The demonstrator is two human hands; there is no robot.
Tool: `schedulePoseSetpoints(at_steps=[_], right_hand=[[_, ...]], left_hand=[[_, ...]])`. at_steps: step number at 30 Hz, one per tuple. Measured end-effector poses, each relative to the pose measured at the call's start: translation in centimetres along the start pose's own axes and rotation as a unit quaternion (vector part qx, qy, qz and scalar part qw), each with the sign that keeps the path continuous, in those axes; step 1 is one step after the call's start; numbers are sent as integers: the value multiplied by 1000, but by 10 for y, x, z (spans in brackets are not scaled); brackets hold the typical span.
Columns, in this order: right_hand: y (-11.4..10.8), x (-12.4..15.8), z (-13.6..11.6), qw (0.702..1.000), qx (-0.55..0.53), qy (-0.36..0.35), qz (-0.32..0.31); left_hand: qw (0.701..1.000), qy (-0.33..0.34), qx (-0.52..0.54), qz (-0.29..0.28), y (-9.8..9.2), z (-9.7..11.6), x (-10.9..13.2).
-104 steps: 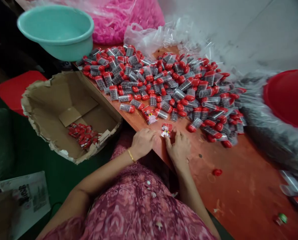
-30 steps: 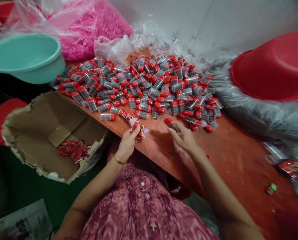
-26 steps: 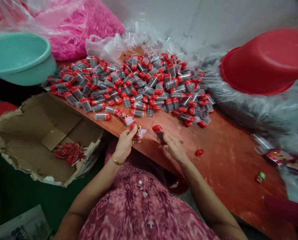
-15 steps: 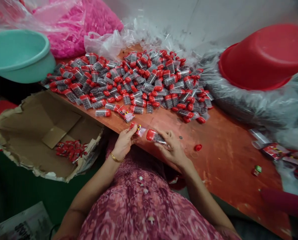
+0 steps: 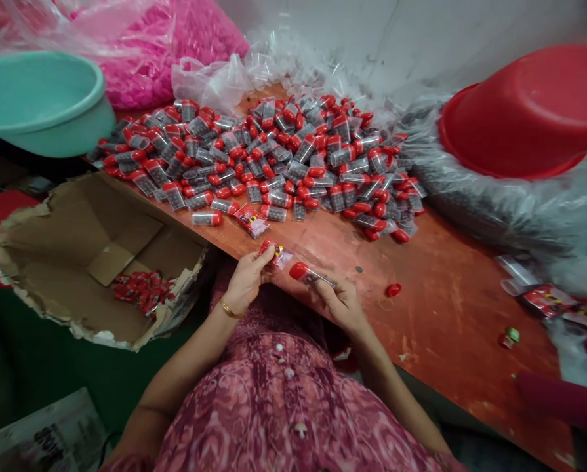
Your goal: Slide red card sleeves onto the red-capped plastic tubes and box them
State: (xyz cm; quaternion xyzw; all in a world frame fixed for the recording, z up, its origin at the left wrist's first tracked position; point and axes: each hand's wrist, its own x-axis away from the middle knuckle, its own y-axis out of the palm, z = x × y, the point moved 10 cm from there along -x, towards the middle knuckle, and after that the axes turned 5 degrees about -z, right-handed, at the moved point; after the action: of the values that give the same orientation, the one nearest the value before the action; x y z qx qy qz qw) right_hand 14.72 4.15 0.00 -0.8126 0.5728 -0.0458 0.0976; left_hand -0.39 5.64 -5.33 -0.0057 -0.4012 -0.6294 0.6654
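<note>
Near the table's front edge, my left hand (image 5: 246,276) pinches a small red printed plastic packet (image 5: 279,255) with a clear lower part. Just right of it, my right hand (image 5: 341,303) holds a clear plastic tube (image 5: 317,276) with a rounded red cap, its capped end pointing at the packet. A narrow gap seems to separate cap and packet. Another red packet (image 5: 252,221) lies flat beyond my left hand. Behind it spreads a big heap of red-capped tubes (image 5: 273,154) with dark contents. A loose red cap (image 5: 394,290) rests to the right.
A torn carton (image 5: 96,262) with red packets in it stands below left. A teal basin (image 5: 42,105), a bag of pink pieces (image 5: 175,52) and an upturned red tub (image 5: 524,111) on a plastic bag flank the heap. More packets (image 5: 549,300) lie at the table's right.
My right hand has turned the tube, and its fingers have shifted back along it, leaving more of the tube showing. My left hand keeps the packet in nearly the same place.
</note>
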Motion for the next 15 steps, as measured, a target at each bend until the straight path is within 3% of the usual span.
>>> schedulePoseSetpoints(at_steps=[5, 12, 15], right_hand=[[14, 3, 27, 980, -149, 129, 7], [21, -3, 38, 959, -209, 192, 18], [23, -5, 41, 954, -226, 193, 31]], left_hand=[[998, 32, -45, -28, 4, 3, -1], [983, 142, -108, -34, 6, 23, 3], [981, 149, -112, -45, 8, 24, 2]])
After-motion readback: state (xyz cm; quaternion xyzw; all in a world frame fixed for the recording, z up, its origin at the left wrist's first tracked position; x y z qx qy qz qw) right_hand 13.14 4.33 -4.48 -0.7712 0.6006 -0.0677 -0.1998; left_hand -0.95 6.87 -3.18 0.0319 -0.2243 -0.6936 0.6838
